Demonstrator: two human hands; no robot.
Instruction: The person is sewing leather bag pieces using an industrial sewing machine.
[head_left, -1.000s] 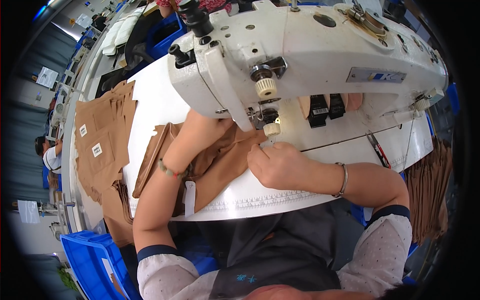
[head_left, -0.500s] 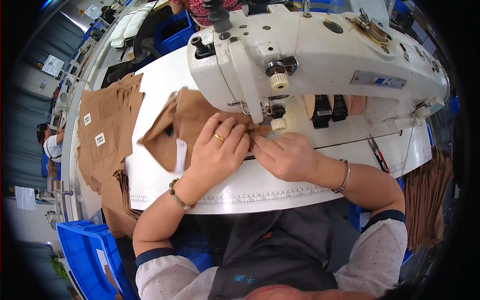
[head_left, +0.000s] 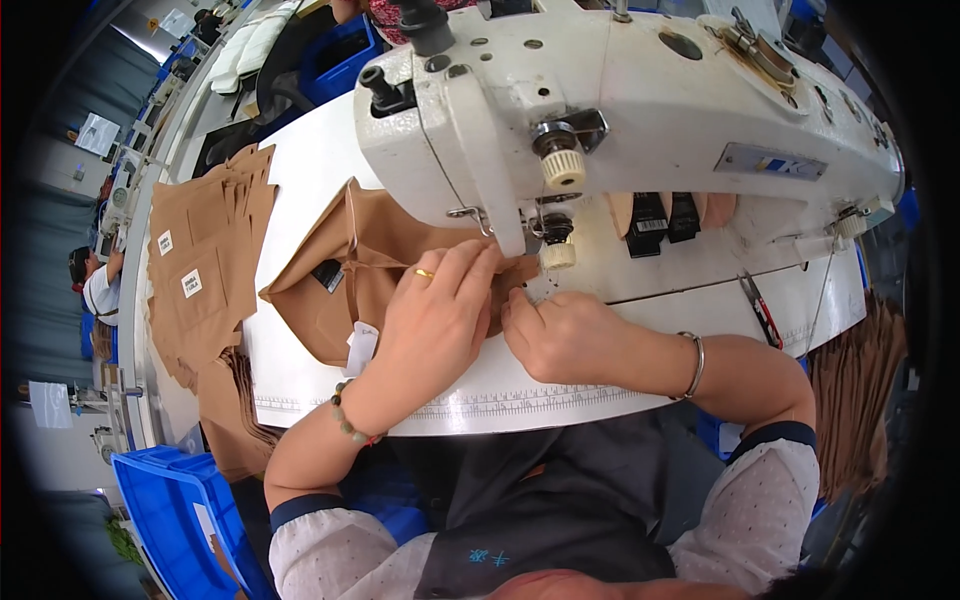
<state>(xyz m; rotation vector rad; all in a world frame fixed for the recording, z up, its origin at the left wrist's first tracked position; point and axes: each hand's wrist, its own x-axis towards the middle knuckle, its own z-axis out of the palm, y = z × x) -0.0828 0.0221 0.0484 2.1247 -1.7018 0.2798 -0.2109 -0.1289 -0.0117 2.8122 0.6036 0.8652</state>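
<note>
A brown cloth piece, folded and partly open with a seam and a dark label inside, lies on the white sewing table. Its right end runs beneath the presser foot area of a white sewing machine. My left hand rests on this cloth with fingers stretched out together, just left of the needle. My right hand is closed, its thumb and forefinger pinching the cloth's near edge in front of the needle. A white tag hangs by my left wrist. The needle tip is hidden.
Stacked brown cloth panels with white labels lie at left; more brown pieces hang at right. Red-handled snips lie right of my right hand. Black tags lie under the machine arm. A blue bin stands lower left.
The cloth has swung out and opened to the left, showing its inner label. Both hands have shifted slightly nearer to me, and the view has moved a little.
</note>
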